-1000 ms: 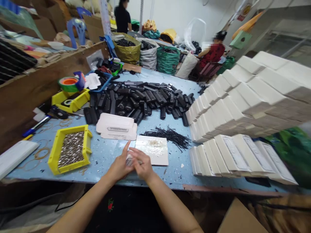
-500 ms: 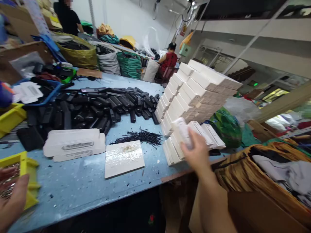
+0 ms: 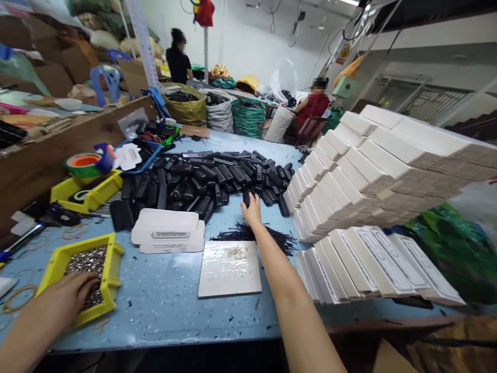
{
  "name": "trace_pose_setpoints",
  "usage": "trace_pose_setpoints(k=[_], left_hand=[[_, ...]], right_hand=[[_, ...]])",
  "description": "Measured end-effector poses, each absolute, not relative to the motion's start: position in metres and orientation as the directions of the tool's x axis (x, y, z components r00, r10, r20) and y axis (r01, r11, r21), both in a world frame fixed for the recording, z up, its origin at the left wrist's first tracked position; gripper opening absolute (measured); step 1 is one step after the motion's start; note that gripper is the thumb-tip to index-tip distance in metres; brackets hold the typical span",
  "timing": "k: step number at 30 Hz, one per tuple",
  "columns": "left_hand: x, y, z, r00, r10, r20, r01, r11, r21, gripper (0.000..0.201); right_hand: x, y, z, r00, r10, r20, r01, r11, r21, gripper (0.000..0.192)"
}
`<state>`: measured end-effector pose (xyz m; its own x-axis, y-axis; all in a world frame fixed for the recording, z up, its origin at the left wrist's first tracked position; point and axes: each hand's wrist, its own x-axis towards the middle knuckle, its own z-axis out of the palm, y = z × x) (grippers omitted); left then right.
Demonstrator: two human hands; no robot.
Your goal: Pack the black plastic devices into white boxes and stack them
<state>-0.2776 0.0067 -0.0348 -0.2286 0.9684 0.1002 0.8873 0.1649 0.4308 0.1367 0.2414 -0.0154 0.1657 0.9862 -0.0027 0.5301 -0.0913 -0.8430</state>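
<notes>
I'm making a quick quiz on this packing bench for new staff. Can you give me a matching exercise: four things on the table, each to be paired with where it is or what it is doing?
Things:
1. left hand
2. right hand
3. white tile
4. tape roll

Places:
A. flat near the table's front edge
B. on top of the far yellow bin
C. in the yellow tray of small metal parts
D. at the pile of black remotes

Pairs: 1-C, 2-D, 3-A, 4-B
</notes>
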Motion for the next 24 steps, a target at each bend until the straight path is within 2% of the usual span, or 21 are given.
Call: trace_pose_setpoints(k=[2, 4, 7, 9, 11, 13, 14, 17, 20, 24], left_hand=[[-0.269, 0.0, -0.016, -0.293, 0.948, 0.127, 0.868, 0.208, 0.451, 0.026], [-0.261, -0.007, -0.003, -0.421, 0.904, 0.078, 0.781, 0.318, 0.537, 0.027], [-0.238, -0.014, 0.003, -0.595, 0.802, -0.063, 0.527, 0.448, 0.722, 0.033], [-0.205, -0.014, -0.003, -0.582, 0.788, -0.2, 0.274, 0.422, 0.864, 0.041], [-0.158, -0.008, -0.012, -0.436, 0.838, -0.328, -0.005, 0.362, 0.932, 0.047], [-0.107, 0.003, -0.019, -0.293, 0.86, -0.417, -0.253, 0.351, 0.902, 0.046], [-0.085, 0.009, -0.021, -0.202, 0.858, -0.473, -0.368, 0.381, 0.848, 0.045], [-0.041, 0.02, -0.024, -0.021, 0.822, -0.569, -0.579, 0.454, 0.677, 0.044], [-0.029, 0.019, -0.023, 0.019, 0.827, -0.562, -0.61, 0.455, 0.649, 0.041], [-0.032, 0.01, -0.021, 0.004, 0.878, -0.479, -0.544, 0.404, 0.735, 0.037]], right_hand=[[0.135, 0.266, -0.023, 0.203, 0.978, -0.049, 0.478, -0.142, -0.867, 0.059], [0.145, 0.272, -0.026, 0.208, 0.971, -0.114, 0.415, -0.193, -0.889, 0.056], [0.166, 0.249, -0.027, 0.192, 0.961, -0.199, 0.313, -0.252, -0.915, 0.059], [0.176, 0.214, -0.028, 0.113, 0.963, -0.244, 0.181, -0.261, -0.948, 0.063], [0.18, 0.169, -0.031, -0.041, 0.962, -0.272, -0.078, -0.274, -0.959, 0.065], [0.174, 0.122, -0.034, -0.122, 0.954, -0.275, -0.312, -0.3, -0.902, 0.063], [0.169, 0.101, -0.035, -0.121, 0.952, -0.28, -0.37, -0.305, -0.877, 0.06], [0.148, 0.057, -0.032, -0.077, 0.958, -0.275, -0.372, -0.284, -0.884, 0.054], [0.133, 0.044, -0.02, -0.018, 0.976, -0.216, -0.425, -0.203, -0.882, 0.055], [0.123, 0.047, -0.001, 0.069, 0.98, -0.189, -0.565, -0.117, -0.816, 0.051]])
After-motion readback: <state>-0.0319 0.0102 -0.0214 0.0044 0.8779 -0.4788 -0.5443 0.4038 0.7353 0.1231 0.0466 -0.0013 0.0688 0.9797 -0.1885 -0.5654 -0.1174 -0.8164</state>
